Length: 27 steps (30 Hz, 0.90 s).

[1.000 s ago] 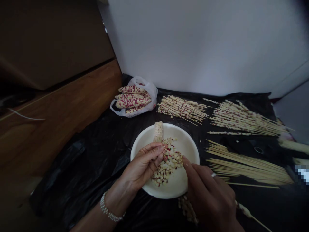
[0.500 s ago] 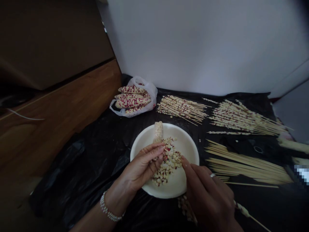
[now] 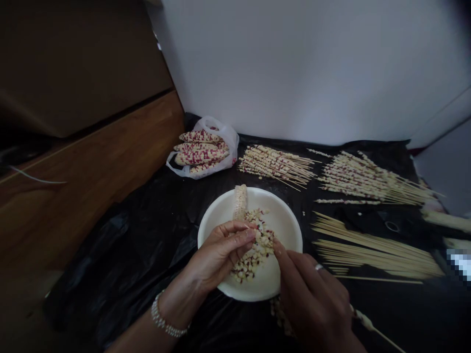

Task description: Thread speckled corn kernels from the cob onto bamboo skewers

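A white bowl [image 3: 285, 223] sits on black plastic sheeting and holds loose white and red corn kernels [image 3: 257, 247] and a stripped cob [image 3: 240, 202] leaning on its far rim. My left hand [image 3: 221, 252] hovers over the kernels with its fingertips pinched together; what it pinches is too small to make out. My right hand [image 3: 312, 299] is curled at the bowl's near right rim, its forefinger pointing into the kernels. It grips a thin wooden skewer [image 3: 371, 326] with kernels threaded on it, which trails off to the lower right.
A clear bag of red-and-white corn cobs [image 3: 201, 153] lies at the back. Two heaps of kernel-loaded skewers [image 3: 275, 164] [image 3: 364, 181] lie beyond the bowl, bare skewers [image 3: 375, 247] to its right. A wooden cabinet [image 3: 91, 162] stands left, a white wall behind.
Both hands have drifted slightly left over the bowl. My left fingers have closed tighter over the kernels, and the short skewer tip seen at them a second ago no longer shows.
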Each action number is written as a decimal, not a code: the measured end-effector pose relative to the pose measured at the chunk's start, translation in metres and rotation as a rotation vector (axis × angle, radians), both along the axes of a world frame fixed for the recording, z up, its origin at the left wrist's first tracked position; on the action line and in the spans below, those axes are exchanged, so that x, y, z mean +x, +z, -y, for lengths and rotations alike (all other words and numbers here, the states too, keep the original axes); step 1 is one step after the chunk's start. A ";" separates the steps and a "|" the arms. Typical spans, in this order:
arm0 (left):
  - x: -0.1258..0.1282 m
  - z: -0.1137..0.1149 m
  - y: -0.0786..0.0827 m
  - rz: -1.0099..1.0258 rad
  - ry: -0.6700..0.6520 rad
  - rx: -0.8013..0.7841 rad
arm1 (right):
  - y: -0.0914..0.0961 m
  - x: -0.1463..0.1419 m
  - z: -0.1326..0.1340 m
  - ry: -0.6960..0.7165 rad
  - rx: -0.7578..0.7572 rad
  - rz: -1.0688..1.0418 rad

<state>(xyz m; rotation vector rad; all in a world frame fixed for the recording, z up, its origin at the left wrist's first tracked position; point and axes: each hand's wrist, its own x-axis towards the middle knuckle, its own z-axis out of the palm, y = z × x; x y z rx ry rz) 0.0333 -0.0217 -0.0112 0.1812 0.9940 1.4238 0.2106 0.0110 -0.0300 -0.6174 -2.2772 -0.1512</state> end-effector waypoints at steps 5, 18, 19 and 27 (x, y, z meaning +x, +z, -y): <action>-0.004 0.001 0.004 0.075 -0.021 0.004 | 0.002 0.001 -0.004 -0.001 0.003 -0.013; -0.004 -0.003 0.010 0.133 -0.033 0.074 | 0.003 0.005 -0.009 -0.028 0.002 -0.040; -0.004 -0.003 0.011 0.127 -0.023 0.070 | 0.003 0.005 -0.009 -0.030 0.000 -0.042; -0.005 -0.003 0.004 0.151 0.061 -0.003 | 0.005 0.004 -0.010 -0.025 -0.006 -0.040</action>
